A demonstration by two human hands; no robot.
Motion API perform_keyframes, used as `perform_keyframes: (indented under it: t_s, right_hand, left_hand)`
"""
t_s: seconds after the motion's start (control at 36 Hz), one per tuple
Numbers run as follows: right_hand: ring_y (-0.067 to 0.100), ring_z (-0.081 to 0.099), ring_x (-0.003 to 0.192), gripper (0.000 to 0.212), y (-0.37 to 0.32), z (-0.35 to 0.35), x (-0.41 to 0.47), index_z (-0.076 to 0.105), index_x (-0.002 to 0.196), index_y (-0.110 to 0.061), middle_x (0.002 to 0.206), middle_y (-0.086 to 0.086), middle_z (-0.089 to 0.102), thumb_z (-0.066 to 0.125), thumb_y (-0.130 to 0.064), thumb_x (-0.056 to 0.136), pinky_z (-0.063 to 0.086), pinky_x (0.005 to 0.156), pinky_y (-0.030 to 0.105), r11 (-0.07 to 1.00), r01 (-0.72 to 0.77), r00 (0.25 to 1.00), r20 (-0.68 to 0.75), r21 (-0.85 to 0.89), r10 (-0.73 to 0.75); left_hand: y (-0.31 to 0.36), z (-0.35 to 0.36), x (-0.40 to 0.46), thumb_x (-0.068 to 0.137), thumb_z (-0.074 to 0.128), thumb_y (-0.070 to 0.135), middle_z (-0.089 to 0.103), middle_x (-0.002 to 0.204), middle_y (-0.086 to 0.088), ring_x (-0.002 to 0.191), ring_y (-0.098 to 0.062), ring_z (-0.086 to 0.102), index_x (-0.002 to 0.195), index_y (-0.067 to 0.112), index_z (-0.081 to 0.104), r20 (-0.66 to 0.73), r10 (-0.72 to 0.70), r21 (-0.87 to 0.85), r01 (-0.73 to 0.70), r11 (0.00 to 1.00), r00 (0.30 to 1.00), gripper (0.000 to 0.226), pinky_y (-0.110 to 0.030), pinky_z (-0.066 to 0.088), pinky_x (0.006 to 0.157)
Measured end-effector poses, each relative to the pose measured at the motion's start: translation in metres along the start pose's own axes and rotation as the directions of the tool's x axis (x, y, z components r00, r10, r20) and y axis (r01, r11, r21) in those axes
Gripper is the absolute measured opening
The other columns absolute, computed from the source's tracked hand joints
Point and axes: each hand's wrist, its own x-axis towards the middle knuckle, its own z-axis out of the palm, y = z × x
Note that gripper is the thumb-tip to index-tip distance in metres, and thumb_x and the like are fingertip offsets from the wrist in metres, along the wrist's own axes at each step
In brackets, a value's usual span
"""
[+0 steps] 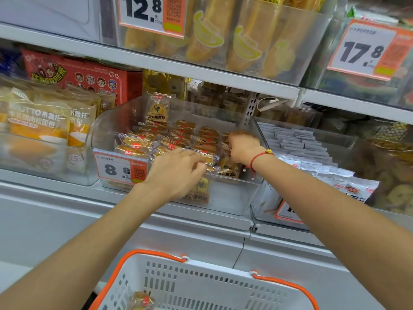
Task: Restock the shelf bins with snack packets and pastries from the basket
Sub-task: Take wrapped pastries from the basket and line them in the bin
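Note:
A clear plastic shelf bin (232, 198) with an 8.8 price tag holds several small wrapped egg-yolk pastries (143, 144). Both my hands are inside it. My left hand (176, 171) pinches a wrapped pastry (209, 161) at the bin's front edge. At the bin's right side my right hand (243, 148), with a red string bracelet on the wrist, grips another pastry packet (225, 139). One pastry (157, 108) stands upright at the back of the bin. Below me is a white basket (201, 285) with orange handles. A single wrapped pastry (140, 300) lies in its near left corner.
Left of the bin stands a clear bin of bread packs (38, 121) before a red carton (76, 74). To the right is a bin of white and grey sachets (295, 144). The upper shelf carries banana-print packs (223, 41) and price tags. A grey shelf ledge (111, 220) runs below.

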Motion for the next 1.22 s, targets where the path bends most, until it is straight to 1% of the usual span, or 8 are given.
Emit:
perform_keyframes:
  t_s: [0.08, 0.19, 0.39, 0.58, 0.81, 0.97, 1.06, 1.22]
  right_hand:
    - [0.027, 0.056, 0.083, 0.015, 0.003, -0.008, -0.011, 0.050, 0.079, -0.011, 0.080, 0.005, 0.051, 0.063, -0.010, 0.088, 0.039, 0.067, 0.029, 0.999, 0.050, 0.998, -0.045, 0.010, -0.049]
    - [0.028, 0.063, 0.090, 0.013, 0.004, -0.014, -0.035, 0.066, 0.094, -0.013, 0.092, 0.006, 0.064, 0.072, -0.019, 0.083, 0.039, 0.066, 0.029, 0.974, 0.149, 0.977, -0.180, 0.173, -0.117]
    - [0.005, 0.052, 0.064, 0.008, 0.001, -0.011, -0.100, 0.070, 0.087, -0.022, 0.060, -0.018, 0.049, 0.073, -0.027, 0.081, 0.037, 0.057, 0.022, 0.821, 0.298, 0.906, -0.415, 0.487, -0.083]
    - [0.012, 0.059, 0.071, 0.005, -0.019, 0.058, -0.153, 0.070, 0.084, -0.025, 0.066, -0.009, 0.060, 0.071, -0.025, 0.079, 0.047, 0.065, 0.029, 0.776, 0.206, 0.978, -0.112, 0.596, -0.174]
    - [0.022, 0.066, 0.096, 0.009, -0.053, 0.185, -0.194, 0.073, 0.092, -0.015, 0.108, 0.003, 0.069, 0.067, -0.020, 0.087, 0.048, 0.078, 0.026, 0.787, -0.057, 0.850, 0.444, 0.614, -0.285]
    - [0.012, 0.054, 0.060, 0.028, -0.094, 0.260, -0.219, 0.065, 0.115, -0.003, 0.090, 0.008, 0.060, 0.060, -0.021, 0.094, 0.047, 0.055, 0.022, 0.645, -0.347, 0.627, 0.680, 0.681, -0.380]
    - [0.012, 0.042, 0.058, 0.039, -0.114, 0.283, -0.226, 0.054, 0.127, 0.002, 0.084, 0.011, 0.054, 0.057, -0.020, 0.095, 0.035, 0.051, 0.021, 0.602, -0.426, 0.585, 0.713, 0.676, -0.387]
    - [0.029, 0.054, 0.081, 0.041, -0.143, 0.309, -0.242, 0.063, 0.103, 0.010, 0.088, 0.018, 0.054, 0.064, -0.029, 0.091, 0.040, 0.071, 0.038, 0.569, -0.447, 0.601, 0.703, 0.691, -0.382]
  left_hand:
    - [0.002, -0.001, -0.003, 0.099, 0.035, 0.036, 0.058, 0.130, 0.012, 0.118, -0.008, 0.049, 0.127, 0.030, 0.060, -0.055, -0.001, -0.054, -0.002, 0.999, 0.999, 0.038, -0.027, 0.040, 0.082]
    - [0.006, -0.004, -0.011, 0.096, 0.052, 0.034, 0.066, 0.116, 0.010, 0.109, -0.008, 0.054, 0.116, 0.026, 0.066, -0.245, 0.041, -0.154, -0.080, 0.985, 0.969, 0.026, -0.030, 0.042, 0.090]
    - [0.012, -0.016, -0.051, 0.093, 0.051, 0.045, 0.064, 0.078, 0.014, 0.072, -0.007, 0.057, 0.091, 0.028, 0.068, -0.391, -0.072, -0.241, -0.027, 0.970, 0.918, 0.025, -0.027, 0.046, 0.060]
    - [-0.006, 0.013, -0.097, 0.093, 0.052, 0.041, 0.068, 0.087, 0.015, 0.085, -0.016, 0.063, 0.085, 0.033, 0.065, 0.130, -0.269, -0.170, 0.289, 0.942, 0.954, 0.017, -0.032, 0.050, 0.072]
    - [-0.036, 0.096, -0.153, 0.097, 0.052, 0.032, 0.056, 0.133, -0.001, 0.118, -0.022, 0.055, 0.126, 0.019, 0.060, 0.777, -0.329, 0.226, 0.250, 0.942, 0.537, 0.033, -0.032, 0.044, 0.097]
    - [-0.051, 0.157, -0.183, 0.098, 0.044, 0.008, 0.050, 0.128, -0.008, 0.094, -0.020, 0.056, 0.142, 0.015, 0.037, 0.902, -0.335, 0.293, 0.185, 0.938, 0.274, 0.045, -0.026, 0.041, 0.065]
    - [-0.059, 0.176, -0.189, 0.097, 0.049, 0.011, 0.032, 0.154, -0.006, 0.127, -0.025, 0.048, 0.152, 0.019, 0.024, 0.908, -0.281, 0.236, 0.173, 0.956, 0.310, 0.061, -0.033, 0.045, 0.099]
    - [-0.058, 0.194, -0.206, 0.090, 0.062, 0.015, 0.060, 0.093, -0.006, 0.088, -0.024, 0.060, 0.102, 0.013, 0.058, 0.937, -0.280, 0.275, 0.053, 0.960, 0.207, 0.013, -0.036, 0.052, 0.084]
